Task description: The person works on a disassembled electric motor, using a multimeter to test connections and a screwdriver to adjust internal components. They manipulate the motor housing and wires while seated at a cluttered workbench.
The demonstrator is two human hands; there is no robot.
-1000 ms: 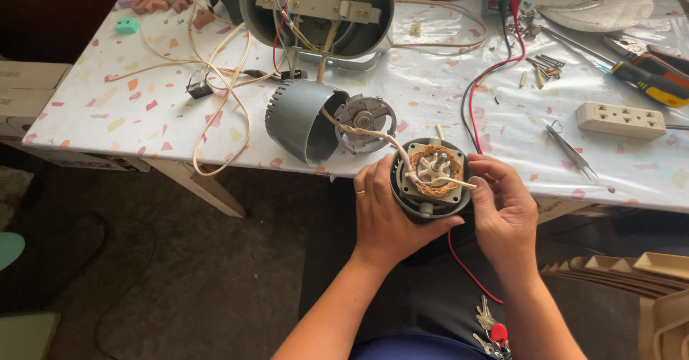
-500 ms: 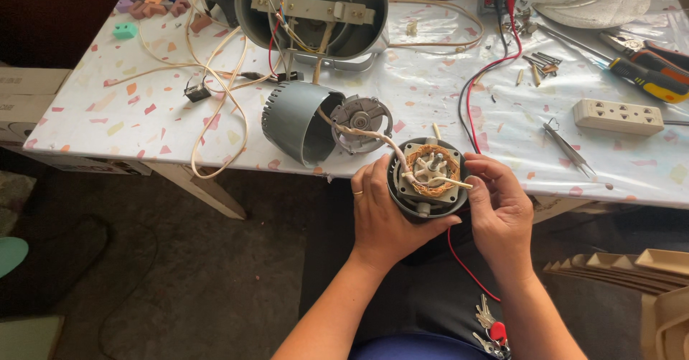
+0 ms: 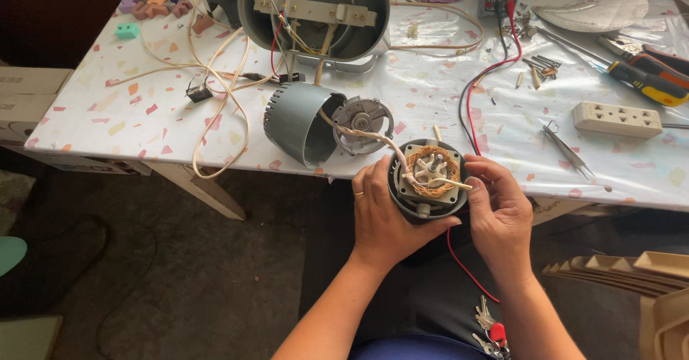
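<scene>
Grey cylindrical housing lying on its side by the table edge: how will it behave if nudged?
The grey housing lies on its curved side, so it would probably roll. It looks hollow, so likely light. The cream wire running out of it may tug it back.

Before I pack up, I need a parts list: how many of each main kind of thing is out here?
Motor stator with copper windings, held by both hands: 1
Grey motor covers: 1
Round fan housings: 1
White power strips: 1
Screwdrivers: 1
Tweezers: 1
Total: 6
</scene>
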